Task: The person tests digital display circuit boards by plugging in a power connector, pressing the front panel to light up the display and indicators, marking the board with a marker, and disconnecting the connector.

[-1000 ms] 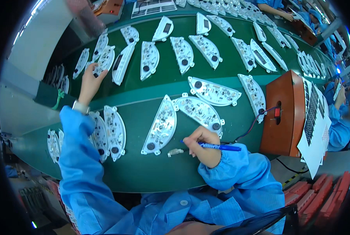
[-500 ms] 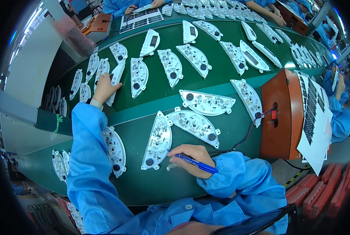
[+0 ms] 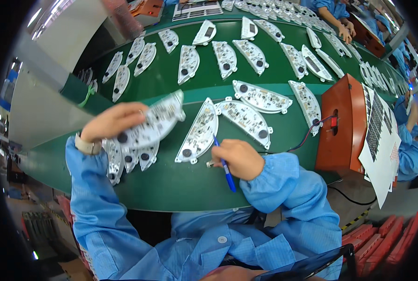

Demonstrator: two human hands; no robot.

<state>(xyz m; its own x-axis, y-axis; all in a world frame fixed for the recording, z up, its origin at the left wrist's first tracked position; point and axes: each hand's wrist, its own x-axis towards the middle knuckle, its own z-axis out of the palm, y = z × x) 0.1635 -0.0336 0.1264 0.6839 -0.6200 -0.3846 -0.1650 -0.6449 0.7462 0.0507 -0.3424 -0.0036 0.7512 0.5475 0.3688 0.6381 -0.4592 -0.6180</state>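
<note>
My left hand (image 3: 115, 122) grips the end of a white half-moon circuit board (image 3: 161, 118), components up, raised over the near left of the table. Below it lie several similar boards (image 3: 114, 161), partly covered by the held one. My right hand (image 3: 241, 159) is closed around a blue pen (image 3: 228, 177), its tip pointing away from me. A small pale connector (image 3: 211, 164) shows at the fingertips; whether they hold it I cannot tell. Just left of the pen lies a half-moon board (image 3: 199, 131), and a second board (image 3: 246, 122) lies beyond the hand.
An orange-brown box (image 3: 342, 126) with a dark cable and printed sheets (image 3: 377, 126) stands at the right. Rows of half-moon boards (image 3: 225, 59) cover the green belt (image 3: 162, 70) behind. Co-workers' hands (image 3: 344, 30) show at the far right. Red trays (image 3: 382, 236) sit lower right.
My left hand has come back toward me from the far-left boards, carrying one board. The pen in my right hand has turned steeper. The whole view has shifted.
</note>
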